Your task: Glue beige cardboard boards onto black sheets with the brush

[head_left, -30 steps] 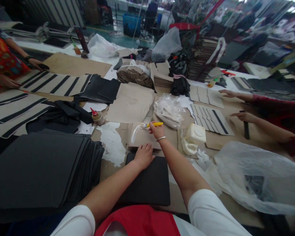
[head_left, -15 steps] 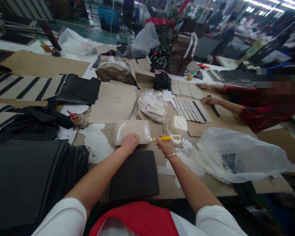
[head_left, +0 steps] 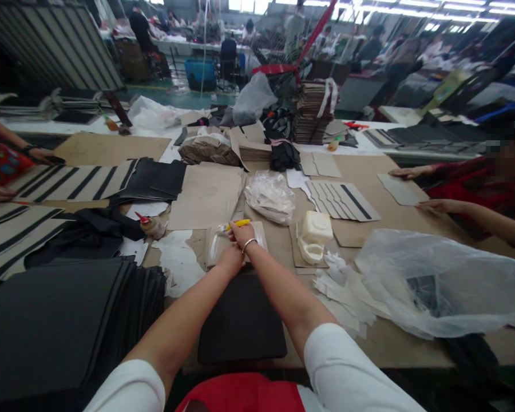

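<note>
My right hand (head_left: 242,233) is closed round a yellow-handled brush (head_left: 238,224), its bristles at the upper left of a small stack of beige boards (head_left: 260,236). A curved white streak of what looks like glue marks the top board. On the near part of this stack lies my left hand (head_left: 230,258), its fingers partly hidden behind my right hand, which crosses over it. Close to my body is a black rounded board (head_left: 242,326). A cream plastic container (head_left: 318,226) with a cut opening stands right of the stack.
Black sheets (head_left: 47,320) are piled at the left. A red-capped bottle (head_left: 152,227) stands beyond them. To the right lie paper scraps (head_left: 347,292) and a clear plastic bag (head_left: 455,274). A co-worker's hands (head_left: 440,205) hold a beige piece at the right; another person's arm reaches in at the left.
My right hand has carried the brush leftward from the boards' right edge to their upper left. My left hand stays on the stack. The view has tilted up. The right co-worker has moved a beige piece closer.
</note>
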`<state>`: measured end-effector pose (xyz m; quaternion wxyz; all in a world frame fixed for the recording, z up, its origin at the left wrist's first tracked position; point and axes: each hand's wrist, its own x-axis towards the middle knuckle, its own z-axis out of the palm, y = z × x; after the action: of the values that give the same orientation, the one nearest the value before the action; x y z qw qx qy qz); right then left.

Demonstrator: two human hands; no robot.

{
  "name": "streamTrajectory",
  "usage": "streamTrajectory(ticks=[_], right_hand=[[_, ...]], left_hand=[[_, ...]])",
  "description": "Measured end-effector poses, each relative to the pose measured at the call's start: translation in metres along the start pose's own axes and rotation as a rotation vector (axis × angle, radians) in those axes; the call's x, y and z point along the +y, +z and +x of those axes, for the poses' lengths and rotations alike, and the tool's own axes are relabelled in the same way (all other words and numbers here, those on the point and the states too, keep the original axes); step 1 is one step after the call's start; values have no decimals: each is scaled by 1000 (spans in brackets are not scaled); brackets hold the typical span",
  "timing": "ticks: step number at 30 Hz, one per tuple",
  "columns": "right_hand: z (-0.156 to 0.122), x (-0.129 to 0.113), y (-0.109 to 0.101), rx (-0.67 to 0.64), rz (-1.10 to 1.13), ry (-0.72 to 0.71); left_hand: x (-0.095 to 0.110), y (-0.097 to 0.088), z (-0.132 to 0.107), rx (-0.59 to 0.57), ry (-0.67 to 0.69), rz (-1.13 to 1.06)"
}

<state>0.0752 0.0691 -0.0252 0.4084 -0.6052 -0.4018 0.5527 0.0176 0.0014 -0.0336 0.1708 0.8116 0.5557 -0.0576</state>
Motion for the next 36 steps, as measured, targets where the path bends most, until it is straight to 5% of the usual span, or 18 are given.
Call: streamTrajectory(ticks=[3, 7, 13, 17, 21, 24, 26, 28, 31, 36], right_hand=[[12, 7, -27, 77, -15, -1], [16, 7, -98, 206, -55, -15], [-35, -4, -154, 225, -44, -204], [-70, 16, -148, 197, -150, -405], [-68, 46, -119, 26, -598, -407], [-62, 53, -101, -48, -948, -374], [-64, 51, -94, -15, -956, -403], [-72, 46, -90, 51, -845, -454], [-89, 40, -85, 101, -687, -497], [-94, 47, -75, 66, -746, -425]], left_hand=[[-3, -2, -1, -3, -11, -8], [-12, -4, 0, 1, 42, -15], [-17, -4, -13, 86, 164, 16], [-18, -7, -29, 444, 131, 41], [-33, -29, -46, 761, -72, -73], [-53, -50, -66, 1033, -271, -302], [-59, -58, -82, 1202, -429, -609], [-55, -58, -95, 1272, -515, -1032], [-31, -47, -105, 1227, -497, -1539], [-11, -34, -113, 1259, -519, -1690]])
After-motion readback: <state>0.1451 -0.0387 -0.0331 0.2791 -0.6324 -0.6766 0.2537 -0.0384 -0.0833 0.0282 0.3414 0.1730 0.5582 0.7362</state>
